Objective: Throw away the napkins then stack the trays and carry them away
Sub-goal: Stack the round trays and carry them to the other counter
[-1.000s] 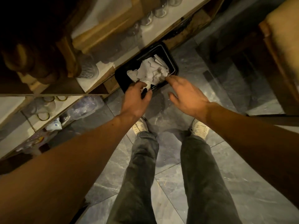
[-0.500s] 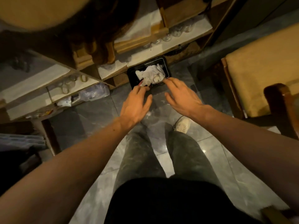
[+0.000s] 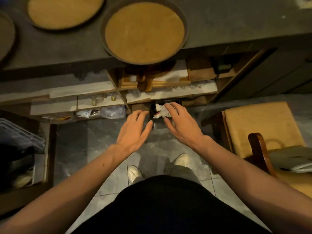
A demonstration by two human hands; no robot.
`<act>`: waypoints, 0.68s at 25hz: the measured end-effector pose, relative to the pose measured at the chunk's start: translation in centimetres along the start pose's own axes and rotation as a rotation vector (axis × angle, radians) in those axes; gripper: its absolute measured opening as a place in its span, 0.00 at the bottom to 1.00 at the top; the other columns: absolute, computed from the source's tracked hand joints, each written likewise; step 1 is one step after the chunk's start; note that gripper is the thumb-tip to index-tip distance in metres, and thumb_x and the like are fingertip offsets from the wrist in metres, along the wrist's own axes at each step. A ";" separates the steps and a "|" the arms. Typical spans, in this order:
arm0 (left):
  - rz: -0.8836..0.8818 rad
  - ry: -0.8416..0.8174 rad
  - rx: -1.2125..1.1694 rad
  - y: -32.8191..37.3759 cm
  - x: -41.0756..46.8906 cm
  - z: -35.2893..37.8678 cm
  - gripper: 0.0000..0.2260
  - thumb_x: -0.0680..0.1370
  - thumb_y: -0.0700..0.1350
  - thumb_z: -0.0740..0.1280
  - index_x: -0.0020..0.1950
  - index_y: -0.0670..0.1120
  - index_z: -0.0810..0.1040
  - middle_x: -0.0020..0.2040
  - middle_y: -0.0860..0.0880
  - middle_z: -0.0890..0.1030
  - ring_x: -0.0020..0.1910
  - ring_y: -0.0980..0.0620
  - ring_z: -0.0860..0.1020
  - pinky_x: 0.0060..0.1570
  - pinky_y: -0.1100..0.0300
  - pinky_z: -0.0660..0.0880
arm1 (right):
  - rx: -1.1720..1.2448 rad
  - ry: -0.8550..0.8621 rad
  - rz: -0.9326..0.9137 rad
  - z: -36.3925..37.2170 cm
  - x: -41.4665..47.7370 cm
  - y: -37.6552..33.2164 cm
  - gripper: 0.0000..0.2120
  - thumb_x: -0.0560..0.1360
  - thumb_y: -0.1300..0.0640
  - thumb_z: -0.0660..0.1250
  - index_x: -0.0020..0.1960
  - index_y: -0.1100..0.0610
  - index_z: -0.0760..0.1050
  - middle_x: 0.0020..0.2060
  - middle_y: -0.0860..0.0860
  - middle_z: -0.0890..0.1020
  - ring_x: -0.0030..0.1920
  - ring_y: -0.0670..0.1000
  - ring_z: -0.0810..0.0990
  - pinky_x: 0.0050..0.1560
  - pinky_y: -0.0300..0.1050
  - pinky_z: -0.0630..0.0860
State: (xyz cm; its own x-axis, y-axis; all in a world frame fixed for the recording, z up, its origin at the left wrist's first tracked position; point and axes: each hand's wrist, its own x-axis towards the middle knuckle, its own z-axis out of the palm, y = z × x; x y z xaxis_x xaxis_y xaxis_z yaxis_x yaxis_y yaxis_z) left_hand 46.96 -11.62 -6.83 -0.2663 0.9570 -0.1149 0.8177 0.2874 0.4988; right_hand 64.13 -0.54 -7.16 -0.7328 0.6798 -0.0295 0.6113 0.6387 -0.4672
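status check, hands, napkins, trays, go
Left hand and right hand open, empty. Napkins in black bin on floor. Round trays unstacked on counter.

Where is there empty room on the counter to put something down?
Bare counter lies right of the nearest round tray, and a narrower strip runs below the upper-left tray. The shelves underneath look crowded.

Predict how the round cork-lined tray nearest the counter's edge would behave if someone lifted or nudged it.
The round cork-lined tray overhangs the dark counter edge, so a nudge outward might tip it off. Its flat, wide shape suggests it stays stiff when lifted. The matte cork surface probably grips rather than slips, and it looks fairly light for its size.
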 end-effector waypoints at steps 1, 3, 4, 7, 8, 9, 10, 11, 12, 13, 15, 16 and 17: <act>0.018 0.032 0.000 -0.3 0.0 -1.6 0.22 0.81 0.56 0.56 0.71 0.47 0.67 0.66 0.47 0.71 0.65 0.47 0.70 0.60 0.52 0.70 | -0.017 0.029 -0.001 -0.8 0.7 -1.1 0.24 0.80 0.50 0.60 0.73 0.58 0.64 0.69 0.60 0.69 0.68 0.60 0.69 0.63 0.57 0.72; 0.054 0.109 -0.004 -0.8 0.1 -4.7 0.22 0.81 0.56 0.56 0.71 0.46 0.67 0.66 0.46 0.71 0.64 0.47 0.70 0.60 0.52 0.71 | -0.031 0.076 0.001 -2.1 2.0 -3.5 0.24 0.80 0.49 0.59 0.74 0.58 0.63 0.69 0.59 0.69 0.68 0.60 0.69 0.64 0.57 0.72; 0.060 0.155 -0.014 -1.2 0.2 -6.3 0.22 0.81 0.55 0.56 0.71 0.46 0.67 0.66 0.45 0.71 0.64 0.47 0.70 0.60 0.51 0.72 | -0.037 0.101 -0.015 -2.8 2.7 -4.8 0.25 0.80 0.49 0.59 0.74 0.58 0.63 0.69 0.59 0.69 0.68 0.59 0.69 0.64 0.57 0.71; 0.088 0.262 -0.021 -2.2 0.9 -10.0 0.22 0.81 0.55 0.56 0.70 0.44 0.68 0.66 0.44 0.71 0.64 0.47 0.71 0.61 0.51 0.72 | -0.034 0.202 -0.033 -4.5 4.8 -8.1 0.26 0.80 0.48 0.59 0.75 0.57 0.62 0.70 0.59 0.68 0.69 0.59 0.68 0.65 0.57 0.71; 0.100 0.285 -0.022 -2.5 1.2 -11.0 0.21 0.81 0.55 0.56 0.70 0.45 0.68 0.65 0.44 0.71 0.63 0.47 0.71 0.61 0.51 0.72 | -0.030 0.230 -0.025 -5.1 5.5 -9.1 0.26 0.80 0.48 0.60 0.75 0.57 0.61 0.70 0.59 0.68 0.70 0.59 0.67 0.66 0.56 0.71; 0.112 0.305 -0.031 -2.9 1.4 -12.0 0.21 0.81 0.55 0.56 0.71 0.45 0.68 0.65 0.44 0.71 0.63 0.47 0.71 0.61 0.51 0.72 | -0.038 0.262 -0.017 -5.6 6.2 -10.1 0.26 0.80 0.49 0.60 0.75 0.56 0.61 0.71 0.59 0.67 0.70 0.59 0.67 0.66 0.55 0.70; 0.119 0.321 -0.044 -3.1 1.8 -12.8 0.21 0.82 0.55 0.56 0.71 0.45 0.67 0.66 0.44 0.71 0.63 0.47 0.70 0.61 0.52 0.72 | -0.048 0.293 -0.011 -6.1 6.8 -10.9 0.26 0.80 0.49 0.61 0.75 0.56 0.61 0.71 0.59 0.67 0.71 0.58 0.66 0.66 0.54 0.70; 0.121 0.333 -0.057 -3.3 2.2 -13.5 0.22 0.81 0.55 0.56 0.71 0.45 0.67 0.66 0.43 0.70 0.64 0.46 0.70 0.61 0.51 0.71 | -0.050 0.320 -0.006 -6.5 7.4 -11.5 0.27 0.80 0.48 0.61 0.75 0.55 0.60 0.71 0.58 0.66 0.71 0.58 0.66 0.66 0.54 0.70; 0.118 0.341 -0.069 -3.3 2.6 -14.2 0.22 0.81 0.55 0.56 0.71 0.46 0.67 0.66 0.43 0.70 0.64 0.46 0.70 0.60 0.51 0.71 | -0.047 0.341 -0.004 -6.9 8.0 -12.0 0.27 0.80 0.48 0.61 0.75 0.55 0.60 0.71 0.58 0.66 0.70 0.58 0.66 0.66 0.54 0.71; 0.112 0.347 -0.077 -3.3 3.1 -14.8 0.22 0.81 0.56 0.55 0.71 0.46 0.66 0.66 0.44 0.69 0.64 0.46 0.69 0.60 0.51 0.71 | -0.044 0.358 -0.006 -7.2 8.5 -12.2 0.27 0.80 0.48 0.61 0.75 0.55 0.60 0.71 0.58 0.66 0.70 0.58 0.66 0.65 0.55 0.71; 0.101 0.348 -0.092 -3.2 4.4 -15.6 0.23 0.81 0.58 0.54 0.72 0.47 0.65 0.67 0.44 0.69 0.65 0.46 0.69 0.60 0.49 0.72 | -0.044 0.379 0.004 -7.8 9.8 -12.1 0.27 0.80 0.47 0.61 0.75 0.55 0.59 0.71 0.58 0.66 0.70 0.58 0.66 0.64 0.55 0.72; 0.096 0.345 -0.094 -3.1 5.2 -15.8 0.24 0.80 0.58 0.54 0.72 0.47 0.65 0.68 0.45 0.68 0.65 0.46 0.69 0.60 0.49 0.72 | -0.045 0.382 0.014 -8.1 10.4 -11.8 0.28 0.80 0.47 0.61 0.76 0.55 0.59 0.71 0.58 0.66 0.70 0.58 0.66 0.64 0.55 0.72; 0.089 0.343 -0.093 -3.0 6.0 -16.0 0.24 0.80 0.58 0.54 0.73 0.47 0.64 0.68 0.45 0.68 0.65 0.46 0.69 0.59 0.49 0.72 | -0.047 0.387 0.025 -8.5 11.2 -11.4 0.28 0.80 0.47 0.61 0.76 0.55 0.59 0.71 0.59 0.66 0.70 0.58 0.66 0.64 0.55 0.72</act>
State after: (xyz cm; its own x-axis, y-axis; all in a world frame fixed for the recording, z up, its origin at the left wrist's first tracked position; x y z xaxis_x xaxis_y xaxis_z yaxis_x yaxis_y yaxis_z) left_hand 34.77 -7.35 4.74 -0.3646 0.9050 0.2190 0.7998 0.1840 0.5713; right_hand 51.48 2.90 5.33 -0.5560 0.7755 0.2991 0.6473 0.6297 -0.4294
